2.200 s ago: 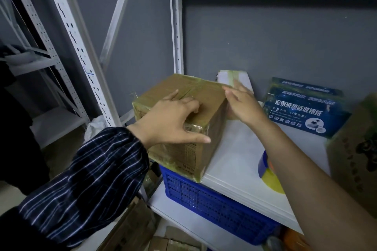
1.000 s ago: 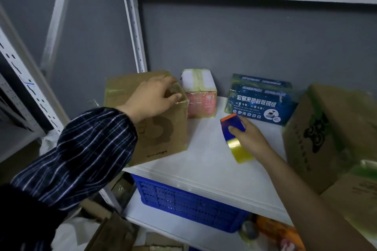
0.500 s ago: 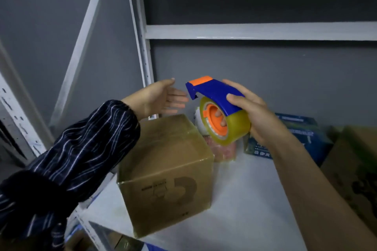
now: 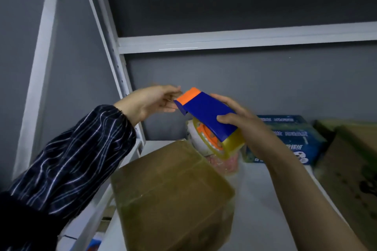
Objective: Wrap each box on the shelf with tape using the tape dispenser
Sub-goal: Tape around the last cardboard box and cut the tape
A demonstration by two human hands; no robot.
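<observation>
Centrally, the tape dispenser (image 4: 208, 114), a blue body with an orange mouth and a roll of yellowish clear tape, is held in the air above the far edge of the brown box (image 4: 173, 193), mouth pointing left. The right hand (image 4: 242, 120) has its grip closed round the blue body, thumb on the near face. The left hand (image 4: 151, 102), coming out of a striped sleeve (image 4: 77, 159), brings its fingertips to the orange mouth. Blur hides whether this grip has pinched a tape end, so we cannot tell.

The brown box stands at the near left of the white shelf (image 4: 261, 199). We judge the step to be freeing the tape end. To do it well, we would hold the dispenser steady and draw the end out straight and flat. We would keep fingertips clear of any cutting edge, then press the end onto a box face before pulling.

Farther right stand a blue printed box (image 4: 295, 138) and a larger carton (image 4: 350, 169). A small pale box (image 4: 224, 164) sits behind the dispenser.
</observation>
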